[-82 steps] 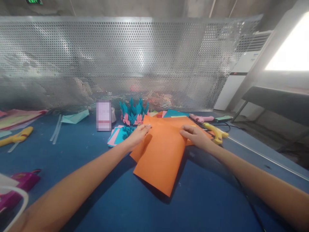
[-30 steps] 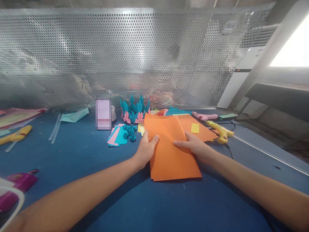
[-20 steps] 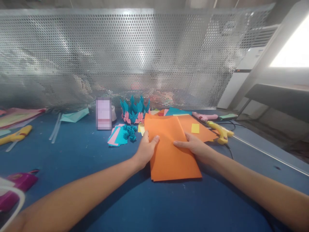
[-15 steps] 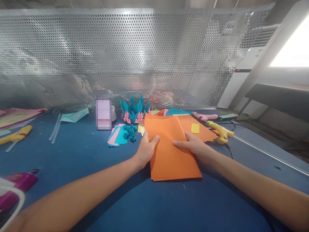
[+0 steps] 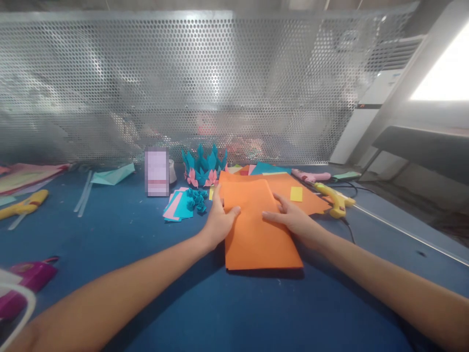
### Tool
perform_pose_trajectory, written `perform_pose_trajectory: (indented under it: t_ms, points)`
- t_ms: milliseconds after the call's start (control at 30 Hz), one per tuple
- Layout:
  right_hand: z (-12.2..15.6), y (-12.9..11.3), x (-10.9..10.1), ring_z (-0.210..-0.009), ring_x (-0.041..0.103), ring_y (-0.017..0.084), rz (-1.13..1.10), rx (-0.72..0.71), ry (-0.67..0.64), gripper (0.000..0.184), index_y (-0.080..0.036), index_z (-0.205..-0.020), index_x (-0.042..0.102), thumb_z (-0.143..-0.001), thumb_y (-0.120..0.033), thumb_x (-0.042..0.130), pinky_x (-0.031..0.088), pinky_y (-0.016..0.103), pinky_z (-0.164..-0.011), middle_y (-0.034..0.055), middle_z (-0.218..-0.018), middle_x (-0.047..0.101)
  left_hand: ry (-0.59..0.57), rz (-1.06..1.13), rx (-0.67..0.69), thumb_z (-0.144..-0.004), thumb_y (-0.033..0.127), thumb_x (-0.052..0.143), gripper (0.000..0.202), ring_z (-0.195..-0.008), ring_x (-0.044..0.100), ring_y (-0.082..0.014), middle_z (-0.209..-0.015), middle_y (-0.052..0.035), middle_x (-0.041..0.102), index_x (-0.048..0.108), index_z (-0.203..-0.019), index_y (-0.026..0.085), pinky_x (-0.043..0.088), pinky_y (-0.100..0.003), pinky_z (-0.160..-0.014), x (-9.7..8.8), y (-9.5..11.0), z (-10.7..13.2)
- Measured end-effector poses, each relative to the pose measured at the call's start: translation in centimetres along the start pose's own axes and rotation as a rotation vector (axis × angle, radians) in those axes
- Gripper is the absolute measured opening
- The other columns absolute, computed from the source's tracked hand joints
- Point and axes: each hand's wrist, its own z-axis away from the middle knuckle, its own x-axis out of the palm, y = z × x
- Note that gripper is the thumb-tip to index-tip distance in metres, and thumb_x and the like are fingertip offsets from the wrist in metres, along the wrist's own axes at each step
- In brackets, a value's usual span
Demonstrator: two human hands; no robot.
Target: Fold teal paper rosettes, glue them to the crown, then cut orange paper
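Observation:
Between my two hands is a folded orange paper (image 5: 262, 244), upper end away from me, its near edge level just above the blue table. My left hand (image 5: 219, 222) grips its left side, thumb on top and the other fingers along or under the edge. From the right, my right hand (image 5: 293, 218) grips the opposite side, thumb on top, with some fingers partly hidden. Behind it lies more orange paper (image 5: 311, 198), with a small yellow paper square (image 5: 296, 194) on it. To the left of my left hand are blue and pink paper pieces (image 5: 179, 208) and small folded blue pieces (image 5: 198, 199).
A teal and pink folded-paper piece (image 5: 205, 171) stands at the back. Yellow (image 5: 339, 201) and pink (image 5: 311, 176) glue guns lie right, with cords; another yellow glue gun (image 5: 31, 204) lies left. A magenta object (image 5: 32, 278) is at front left. Perforated metal panel (image 5: 146, 88) rises behind.
The near edge of the folded orange paper has shifted slightly left and away from me, its layers now more even. My left fingers extend further up; my right hand has moved slightly.

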Motion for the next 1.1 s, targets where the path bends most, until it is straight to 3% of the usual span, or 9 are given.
perform_pose_trajectory:
  t_ms: [100,167,267,333,500,700,1100]
  points:
    - [-0.8,0.6,-0.5,-0.12,0.049,0.029,0.248,-0.172,0.164,0.094,-0.023,-0.143,0.017,-0.068,-0.033,0.071,0.043,0.048,-0.098,0.0158,-0.139,0.042,-0.067,-0.35,0.152,-0.076,0.017,0.058,0.048,-0.108,0.056,-0.0235,-0.123,-0.0079,0.056,0.049,-0.122,0.023,0.043,-0.039,-0.094,-1.2,-0.4,-1.1]
    - [-1.0,0.8,-0.8,-0.127,0.041,0.029,0.478,-0.369,0.185,0.083,-0.023,-0.141,0.028,-0.069,-0.034,0.069,0.034,0.048,-0.105,0.0136,-0.142,0.037,-0.07,-0.56,0.203,-0.076,0.018,0.057,0.029,-0.105,0.057,-0.0262,-0.112,-0.0109,0.062,0.062,-0.105,0.019,0.041,-0.041,-0.096,-1.8,-0.7,-1.8]
    - [-0.7,0.8,-0.8,-0.13,0.037,0.027,0.753,-0.607,0.015,0.049,-0.027,-0.126,0.053,-0.077,-0.032,0.061,0.027,0.048,-0.108,0.0068,-0.139,0.044,-0.08,-0.659,0.233,-0.077,0.018,0.057,0.021,-0.103,0.057,-0.0285,-0.103,-0.0134,0.064,0.067,-0.094,0.016,0.038,-0.043,-0.096,-2.3,-0.7,-2.2]
    - [-0.3,0.7,-0.5,-0.128,0.04,0.025,0.854,-0.683,-0.127,0.038,-0.03,-0.119,0.06,-0.081,-0.028,0.056,0.027,0.049,-0.108,0.0047,-0.134,0.051,-0.102,-0.708,0.255,-0.077,0.018,0.056,0.021,-0.103,0.056,-0.0281,-0.102,-0.013,0.065,0.067,-0.094,0.016,0.039,-0.041,-0.096,-2.4,-0.6,-2.2]
    - [0.4,0.9,0.2,-0.129,0.039,0.022,1.005,-0.746,-0.378,0.043,-0.036,-0.121,0.057,-0.085,-0.015,0.045,0.015,0.051,-0.111,-0.0007,-0.136,0.049,-0.158,-0.841,0.278,-0.079,0.016,0.054,0.025,-0.103,0.057,-0.0276,-0.105,-0.0149,0.064,0.066,-0.1,0.013,0.04,-0.04,-0.095,-2.5,0.0,-1.9]
    - [-0.2,1.4,-0.2,-0.132,0.034,0.021,1.207,-0.708,-0.543,0.048,-0.031,-0.129,0.051,-0.088,-0.01,0.035,0.015,0.051,-0.111,-0.0006,-0.139,0.046,-0.224,-0.991,0.258,-0.081,0.014,0.051,0.031,-0.104,0.056,-0.0268,-0.109,-0.0171,0.063,0.063,-0.109,0.007,0.04,-0.038,-0.095,-2.5,0.5,-1.9]
    - [-0.5,1.2,-0.7,-0.134,0.03,0.02,1.244,-0.737,-0.601,0.048,-0.029,-0.134,0.045,-0.092,-0.013,0.029,0.02,0.047,-0.111,-0.0003,-0.143,0.041,-0.336,-1.108,0.164,-0.079,0.024,0.055,0.029,-0.105,0.06,-0.0236,-0.109,-0.0081,0.068,0.067,-0.104,0.016,0.043,-0.032,-0.092,-2.9,0.8,-2.5]
